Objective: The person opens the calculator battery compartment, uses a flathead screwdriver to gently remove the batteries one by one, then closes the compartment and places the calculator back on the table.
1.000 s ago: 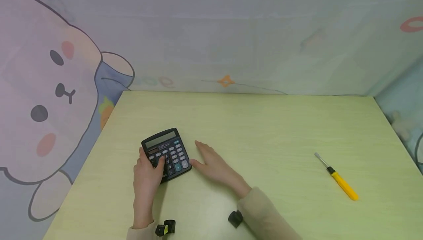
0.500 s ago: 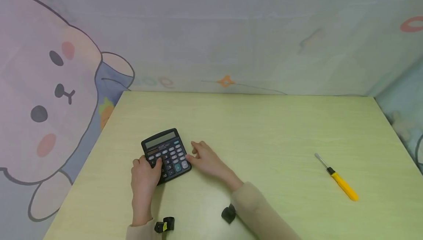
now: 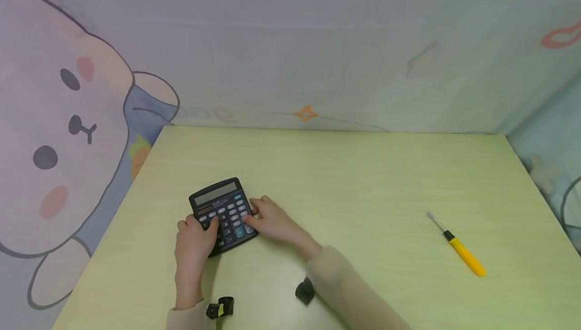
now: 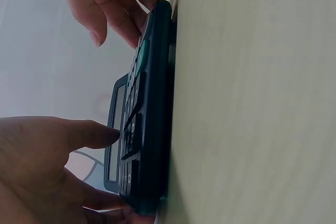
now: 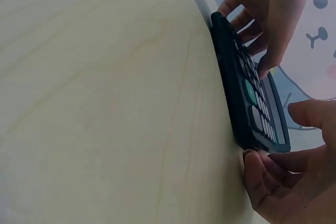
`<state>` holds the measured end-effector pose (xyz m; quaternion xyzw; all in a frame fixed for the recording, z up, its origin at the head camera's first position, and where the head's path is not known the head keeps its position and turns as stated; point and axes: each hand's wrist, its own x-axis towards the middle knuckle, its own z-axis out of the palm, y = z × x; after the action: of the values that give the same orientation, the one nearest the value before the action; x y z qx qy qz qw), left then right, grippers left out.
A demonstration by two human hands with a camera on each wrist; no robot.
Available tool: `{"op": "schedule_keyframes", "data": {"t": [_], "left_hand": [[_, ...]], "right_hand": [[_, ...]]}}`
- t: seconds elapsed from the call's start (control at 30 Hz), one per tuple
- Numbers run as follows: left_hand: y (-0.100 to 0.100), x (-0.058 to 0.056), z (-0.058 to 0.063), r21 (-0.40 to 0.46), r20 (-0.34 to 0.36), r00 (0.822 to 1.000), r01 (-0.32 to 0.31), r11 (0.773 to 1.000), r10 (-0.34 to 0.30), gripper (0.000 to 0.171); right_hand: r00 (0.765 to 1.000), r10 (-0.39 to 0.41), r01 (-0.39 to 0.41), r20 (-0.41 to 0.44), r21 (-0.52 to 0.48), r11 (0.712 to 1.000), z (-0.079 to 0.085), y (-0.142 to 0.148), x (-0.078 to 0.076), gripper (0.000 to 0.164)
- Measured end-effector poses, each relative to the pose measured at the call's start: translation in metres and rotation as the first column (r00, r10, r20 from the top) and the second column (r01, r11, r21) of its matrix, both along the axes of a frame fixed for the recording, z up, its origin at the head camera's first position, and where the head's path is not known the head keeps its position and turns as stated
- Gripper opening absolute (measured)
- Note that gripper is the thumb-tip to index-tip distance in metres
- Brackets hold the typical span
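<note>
Where the bare table [image 3: 345, 178] gives way to the left of its middle, a black desk calculator [image 3: 228, 219] lies face up, its far end turned somewhat left. Its grey display [image 3: 215, 194] spans the far end; nearer are dark number keys, pale grey keys and a teal plus key [image 3: 239, 231], with a smaller teal key by the far right corner. The left hand [image 3: 194, 239] grips the left side, thumb bent onto the keys, fingers curled at the edge. The right hand [image 3: 274, 220] is partly open: its bent fingers touch the right edge near the corner, and its thumb stands over the keys, apart from them.

The tabletop is pale yellow-green with faint wood grain. Well to the right lies a screwdriver [image 3: 456, 244] with a yellow handle, its metal tip pointing far and left. Beyond hangs a greyish cloth [image 3: 345, 57], printed on the left with a large cartoon animal [image 3: 100, 98].

The left thumb covers some keys, and the calculator's underside is hidden, so whether it rests fully on the table is unclear. Both beige sleeves [image 3: 349, 289] are cut off at the near edge, the printed lettering is blurred, and a dark curved line [image 3: 564, 204] at far right is hard to identify.
</note>
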<state>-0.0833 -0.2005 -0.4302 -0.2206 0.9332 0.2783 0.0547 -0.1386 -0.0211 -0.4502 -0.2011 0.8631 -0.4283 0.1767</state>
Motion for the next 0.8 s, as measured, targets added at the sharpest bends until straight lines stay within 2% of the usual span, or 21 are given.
{"op": "schedule_keyframes", "data": {"t": [0.23, 0.47, 0.8], "left_hand": [[-0.002, -0.001, -0.001, 0.023, 0.006, 1.000, -0.006, 1.000, 0.006, 0.070], [-0.001, -0.003, -0.001, 0.028, 0.003, 1.000, -0.005, 1.000, 0.005, 0.070], [-0.002, -0.004, -0.001, 0.035, 0.017, 1.000, -0.007, 0.999, 0.006, 0.069]], "right_hand": [[0.999, 0.019, -0.016, -0.048, 0.060, 0.998, 0.002, -0.006, -0.001, 0.053], [0.999, -0.023, 0.027, -0.039, 0.091, 0.995, 0.000, -0.012, -0.006, 0.051], [0.994, -0.108, 0.108, -0.012, 0.094, 0.990, 0.005, -0.021, -0.007, 0.038]]}}
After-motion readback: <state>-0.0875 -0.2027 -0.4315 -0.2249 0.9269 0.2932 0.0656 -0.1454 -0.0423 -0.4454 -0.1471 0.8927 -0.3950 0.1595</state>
